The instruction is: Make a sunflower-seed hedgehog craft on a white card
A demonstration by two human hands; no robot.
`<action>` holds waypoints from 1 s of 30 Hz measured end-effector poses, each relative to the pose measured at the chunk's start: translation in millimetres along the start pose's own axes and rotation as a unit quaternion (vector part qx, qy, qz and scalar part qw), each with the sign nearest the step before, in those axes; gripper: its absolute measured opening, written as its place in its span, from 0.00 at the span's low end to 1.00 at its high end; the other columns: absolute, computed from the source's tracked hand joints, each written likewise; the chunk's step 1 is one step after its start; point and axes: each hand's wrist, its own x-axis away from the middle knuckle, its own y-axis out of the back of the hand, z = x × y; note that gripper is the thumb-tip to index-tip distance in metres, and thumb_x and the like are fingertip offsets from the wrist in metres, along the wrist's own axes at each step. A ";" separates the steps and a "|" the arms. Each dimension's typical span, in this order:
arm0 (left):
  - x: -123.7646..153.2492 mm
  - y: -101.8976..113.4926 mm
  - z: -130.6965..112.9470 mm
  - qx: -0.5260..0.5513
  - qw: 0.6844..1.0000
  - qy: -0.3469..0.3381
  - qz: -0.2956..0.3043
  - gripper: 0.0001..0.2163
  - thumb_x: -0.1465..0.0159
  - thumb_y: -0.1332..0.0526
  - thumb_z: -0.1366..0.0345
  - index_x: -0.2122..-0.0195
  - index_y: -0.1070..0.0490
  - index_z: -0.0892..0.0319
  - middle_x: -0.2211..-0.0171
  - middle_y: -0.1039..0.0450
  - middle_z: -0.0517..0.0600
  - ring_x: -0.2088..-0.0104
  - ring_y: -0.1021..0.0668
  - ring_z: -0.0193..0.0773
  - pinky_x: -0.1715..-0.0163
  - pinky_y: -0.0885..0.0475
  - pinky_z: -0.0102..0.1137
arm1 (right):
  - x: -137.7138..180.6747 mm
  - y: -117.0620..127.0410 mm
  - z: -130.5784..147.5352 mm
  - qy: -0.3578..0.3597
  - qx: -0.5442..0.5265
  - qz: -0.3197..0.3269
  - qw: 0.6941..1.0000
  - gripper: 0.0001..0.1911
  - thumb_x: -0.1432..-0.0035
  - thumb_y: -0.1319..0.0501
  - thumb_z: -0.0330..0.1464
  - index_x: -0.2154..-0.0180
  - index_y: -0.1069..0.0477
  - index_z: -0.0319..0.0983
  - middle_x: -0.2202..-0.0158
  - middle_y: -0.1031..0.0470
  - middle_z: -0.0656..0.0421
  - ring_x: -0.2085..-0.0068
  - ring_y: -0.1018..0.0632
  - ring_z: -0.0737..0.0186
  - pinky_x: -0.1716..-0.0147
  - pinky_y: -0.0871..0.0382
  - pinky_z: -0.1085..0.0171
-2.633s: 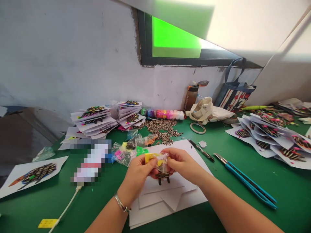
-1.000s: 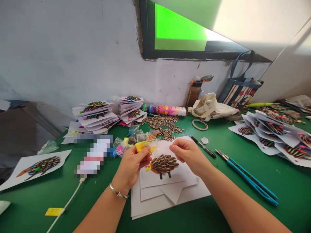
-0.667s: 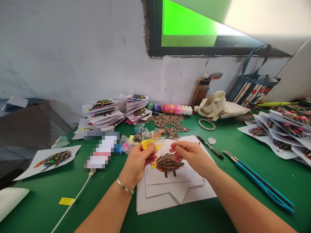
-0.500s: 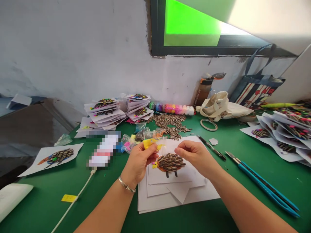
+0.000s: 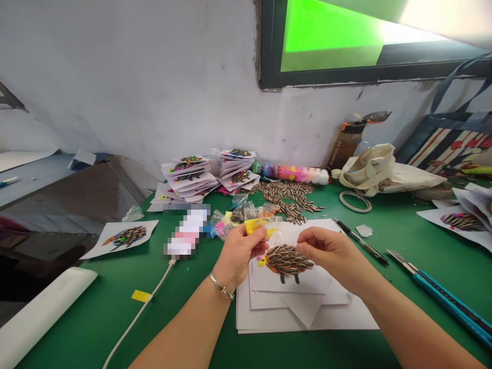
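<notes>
My left hand (image 5: 235,256) is closed on a yellow packet (image 5: 254,225), which looks like soft clay in clear plastic, its loose end pointing right. Thumb and fingers of my right hand (image 5: 326,251) are pinched together just above the right side of a seed-covered animal picture (image 5: 288,260). Whatever may be in that pinch is too small to make out. The picture has overlapping striped sunflower seeds on its body, a yellow face and two dark legs. It lies on a stack of white paper (image 5: 269,320).
Sunflower seeds (image 5: 288,195) lie behind the hands, beside small bags of coloured clay (image 5: 226,223). Stacked seed pictures (image 5: 192,184) stand back left. A pen (image 5: 361,242), blue-handled tweezers (image 5: 442,292) and a tape roll (image 5: 355,202) lie right. A white cable (image 5: 134,318) crosses the left side.
The view has swung left, so everything sits further right in it. My right fingertips are slightly lower, closer to the seeds. My left hand keeps its hold on the yellow packet.
</notes>
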 end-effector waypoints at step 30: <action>-5.3 1.1 -2.2 -0.006 1.000 -0.008 -0.012 0.15 0.52 0.26 0.60 0.69 0.27 0.61 0.75 0.25 0.46 0.78 0.24 0.29 0.74 0.29 0.25 | -0.7 8.8 0.6 0.083 0.245 -0.016 0.966 0.10 0.43 0.45 0.29 0.63 0.26 0.43 0.67 0.24 0.60 0.66 0.27 0.61 0.66 0.35 0.63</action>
